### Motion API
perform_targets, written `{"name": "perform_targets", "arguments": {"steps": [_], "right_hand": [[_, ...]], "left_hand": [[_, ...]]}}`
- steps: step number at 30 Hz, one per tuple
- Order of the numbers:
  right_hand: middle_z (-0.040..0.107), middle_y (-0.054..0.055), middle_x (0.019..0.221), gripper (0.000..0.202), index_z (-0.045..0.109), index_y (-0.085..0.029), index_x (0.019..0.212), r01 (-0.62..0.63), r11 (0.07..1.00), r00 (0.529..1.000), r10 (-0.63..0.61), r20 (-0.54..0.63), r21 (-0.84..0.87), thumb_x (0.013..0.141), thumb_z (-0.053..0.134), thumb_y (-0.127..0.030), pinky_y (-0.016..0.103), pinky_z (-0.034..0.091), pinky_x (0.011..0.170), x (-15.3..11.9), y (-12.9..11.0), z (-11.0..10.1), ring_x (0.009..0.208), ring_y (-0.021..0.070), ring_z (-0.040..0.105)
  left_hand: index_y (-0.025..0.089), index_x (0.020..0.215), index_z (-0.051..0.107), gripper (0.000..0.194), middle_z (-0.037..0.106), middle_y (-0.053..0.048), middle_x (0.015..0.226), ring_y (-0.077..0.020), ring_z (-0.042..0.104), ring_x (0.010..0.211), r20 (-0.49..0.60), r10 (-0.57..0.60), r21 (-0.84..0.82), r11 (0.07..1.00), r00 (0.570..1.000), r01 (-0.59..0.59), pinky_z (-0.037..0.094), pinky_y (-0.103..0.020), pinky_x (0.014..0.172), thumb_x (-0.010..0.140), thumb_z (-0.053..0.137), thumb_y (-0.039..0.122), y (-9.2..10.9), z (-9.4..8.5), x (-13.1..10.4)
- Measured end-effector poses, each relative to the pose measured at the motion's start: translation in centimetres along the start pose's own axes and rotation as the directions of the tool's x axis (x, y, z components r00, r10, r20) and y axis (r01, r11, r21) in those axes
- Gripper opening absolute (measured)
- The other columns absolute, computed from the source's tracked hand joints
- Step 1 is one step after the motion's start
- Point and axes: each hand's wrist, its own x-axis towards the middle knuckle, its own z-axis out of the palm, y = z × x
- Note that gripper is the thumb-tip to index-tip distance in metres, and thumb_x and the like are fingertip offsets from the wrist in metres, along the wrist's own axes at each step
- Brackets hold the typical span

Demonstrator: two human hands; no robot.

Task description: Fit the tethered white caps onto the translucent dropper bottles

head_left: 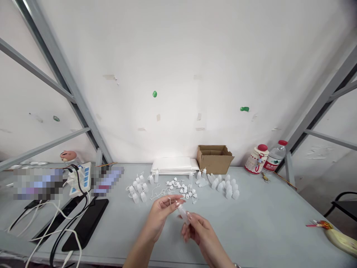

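Between my hands a small translucent white squeeze bottle (183,213) is held at a tilt above the front of the grey table. My right hand (199,229) has its fingers closed round the bottle's lower body. The fingertips of my left hand (163,212) pinch at its top end, where a thin white strap shows. Behind my hands lies a loose pile of small white caps (189,191), with thin white straps (160,191) to its left. Capped bottles (138,186) stand in a group at left. Several uncapped bottles (227,186) stand at right.
A brown cardboard box (215,163) and a stack of white sheets or envelopes (174,165) stand against the wall. At the back right are a white-and-red flask (255,160) and a water bottle (276,156). Cables, a power strip (80,178) and a black phone-like slab (86,225) cover the left.
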Motion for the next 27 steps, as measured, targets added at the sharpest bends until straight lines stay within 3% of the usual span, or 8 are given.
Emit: {"name": "perform_targets", "arguments": {"steps": [3, 6, 10, 15, 21, 25, 27], "right_hand": [[0.063, 0.002, 0.063, 0.04, 0.066, -0.015, 0.082, 0.157, 0.978, 0.979, -0.172, -0.111, -0.134, 0.061, 0.074, -0.048, 0.025, 0.043, 0.059, 0.3, 0.6, -0.2, 0.058, 0.0129, 0.054], [0.063, 0.002, 0.062, 0.036, 0.065, -0.014, 0.076, 0.182, 0.962, 0.969, -0.21, -0.127, -0.202, 0.064, 0.073, -0.047, 0.026, 0.044, 0.06, 0.5, 0.9, -0.7, 0.058, 0.0132, 0.054], [0.063, 0.003, 0.063, 0.036, 0.065, -0.013, 0.078, 0.173, 0.966, 0.977, -0.192, -0.089, -0.192, 0.067, 0.07, -0.047, 0.026, 0.044, 0.059, 0.6, 0.7, -1.0, 0.058, 0.0133, 0.055], [0.062, 0.003, 0.06, 0.037, 0.064, -0.013, 0.072, 0.166, 0.973, 0.978, -0.183, -0.098, -0.16, 0.065, 0.072, -0.049, 0.024, 0.043, 0.057, 0.3, 0.6, -0.4, 0.055, 0.012, 0.054], [0.062, 0.005, 0.055, 0.051, 0.063, -0.012, 0.068, -0.029, 1.0, 0.999, 0.029, 0.04, 0.0, 0.071, 0.057, -0.062, 0.025, 0.041, 0.05, 0.1, 0.7, -0.5, 0.045, 0.0111, 0.051], [0.065, 0.004, 0.069, 0.046, 0.064, -0.014, 0.088, 0.136, 0.98, 0.986, -0.148, -0.073, -0.147, 0.067, 0.067, -0.055, 0.027, 0.045, 0.061, 0.3, 1.1, -0.7, 0.059, 0.0141, 0.057], [0.064, 0.003, 0.069, 0.041, 0.064, -0.015, 0.088, 0.18, 0.961, 0.974, -0.204, -0.099, -0.208, 0.066, 0.07, -0.05, 0.027, 0.045, 0.064, 0.5, 1.3, -0.7, 0.062, 0.014, 0.057]], "left_hand": [[0.018, 0.084, 0.071, 0.027, 0.072, -0.01, 0.094, -0.0272, 0.06, 0.099, -0.072, 0.018, 0.014, 1.0, 0.997, -0.017, 0.041, -0.038, 0.091, 0.065, 0.071, 0.035, -0.3, 0.1, 0.2], [0.018, 0.086, 0.071, 0.028, 0.072, -0.01, 0.094, -0.0271, 0.06, 0.1, -0.051, 0.013, 0.022, 1.0, 0.999, -0.012, 0.041, -0.038, 0.092, 0.064, 0.071, 0.035, -0.4, 0.0, 0.1], [0.021, 0.093, 0.07, 0.041, 0.067, -0.008, 0.11, -0.0271, 0.054, 0.111, 0.048, 0.039, -0.016, 0.999, 0.998, -0.038, 0.04, -0.036, 0.095, 0.053, 0.079, 0.021, -0.2, 0.1, -0.1], [0.018, 0.076, 0.071, 0.018, 0.071, -0.009, 0.097, -0.0255, 0.061, 0.099, -0.08, 0.062, -0.028, 0.998, 0.995, -0.065, 0.042, -0.036, 0.091, 0.064, 0.072, 0.031, -0.4, 0.4, -0.1], [0.019, 0.093, 0.07, 0.03, 0.072, -0.009, 0.091, -0.0239, 0.061, 0.097, -0.016, 0.009, -0.077, 0.997, 1.0, -0.011, 0.041, -0.034, 0.09, 0.065, 0.071, 0.032, -0.7, 0.3, -0.1], [0.019, 0.092, 0.069, 0.028, 0.071, -0.01, 0.096, -0.0245, 0.06, 0.1, -0.074, 0.011, -0.036, 0.999, 0.997, -0.014, 0.042, -0.035, 0.089, 0.067, 0.07, 0.032, -1.0, 0.5, 0.1], [0.018, 0.089, 0.069, 0.027, 0.071, -0.01, 0.096, -0.0245, 0.061, 0.098, -0.102, 0.028, -0.007, 1.0, 0.994, -0.029, 0.043, -0.035, 0.088, 0.066, 0.071, 0.031, -1.1, 0.7, 0.3]]}}
